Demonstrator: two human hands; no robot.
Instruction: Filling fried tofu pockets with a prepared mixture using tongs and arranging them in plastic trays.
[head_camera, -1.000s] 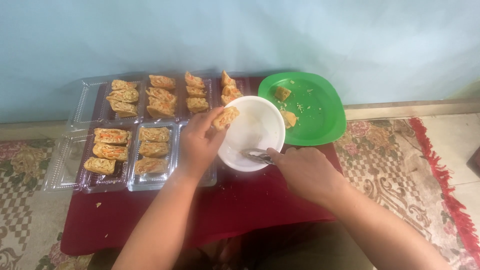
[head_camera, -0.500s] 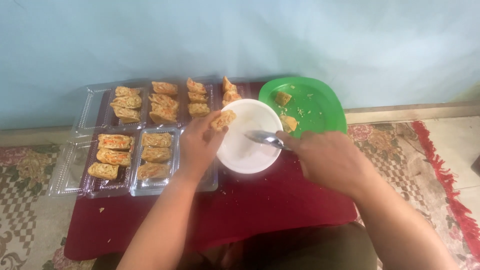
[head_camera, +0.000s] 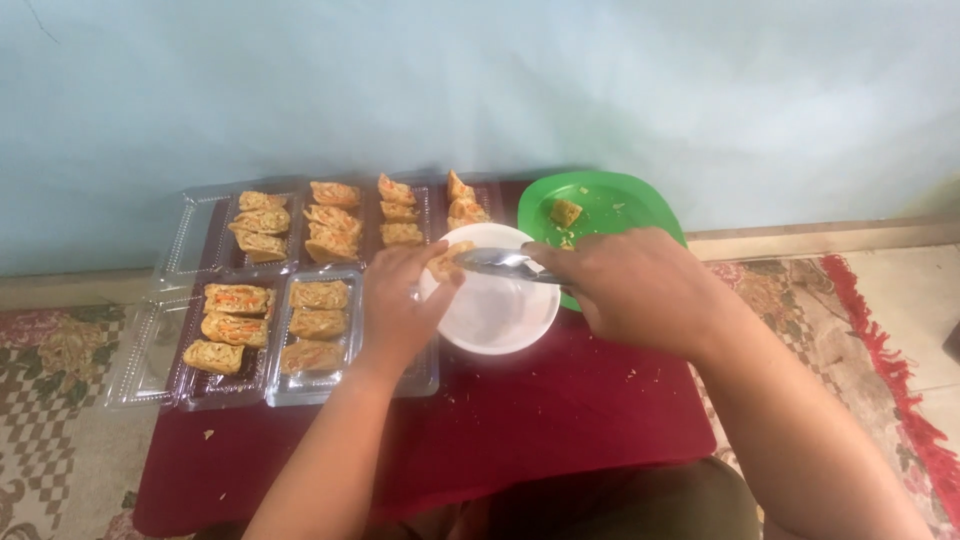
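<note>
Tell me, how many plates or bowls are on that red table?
2. A white bowl sits in the middle between the left hand and right hand; a green plate lies behind it by the wall, partly hidden by the right hand.

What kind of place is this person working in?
Probably a home, with food being packed at floor level: a low table under a dark red cloth stands on a patterned rug against a plain wall, and clear trays hold sliced rolls.
</note>
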